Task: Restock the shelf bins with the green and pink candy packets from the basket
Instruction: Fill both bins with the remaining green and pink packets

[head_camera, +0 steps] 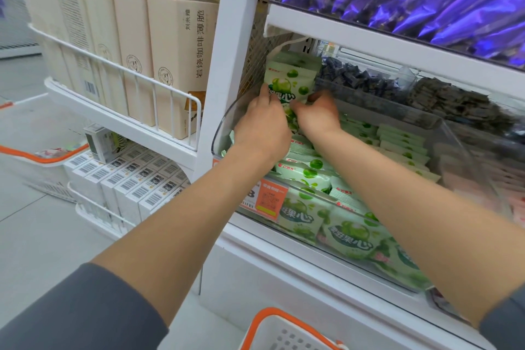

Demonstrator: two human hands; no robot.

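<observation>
A stack of green candy packets point(289, 78) stands upright at the back left corner of the clear shelf bin point(224, 122). My left hand point(262, 128) grips the stack's lower left side. Against its lower right side, my right hand point(318, 113) pinches the packets. More green packets point(352, 230) lie flat across the bin's front and middle. A white basket with an orange handle point(287, 329) shows at the bottom edge; its contents are hidden. Pale pink packets point(511, 207) appear blurred at the far right.
Dark wrapped sweets point(369, 77) fill the bins behind. Purple packets point(454, 0) fill the shelf above. Left of the white post, tall cream boxes point(176, 60) stand behind a wire rail, with barcoded white boxes point(136, 179) below. Another orange-rimmed basket point(42, 162) sits on the floor at left.
</observation>
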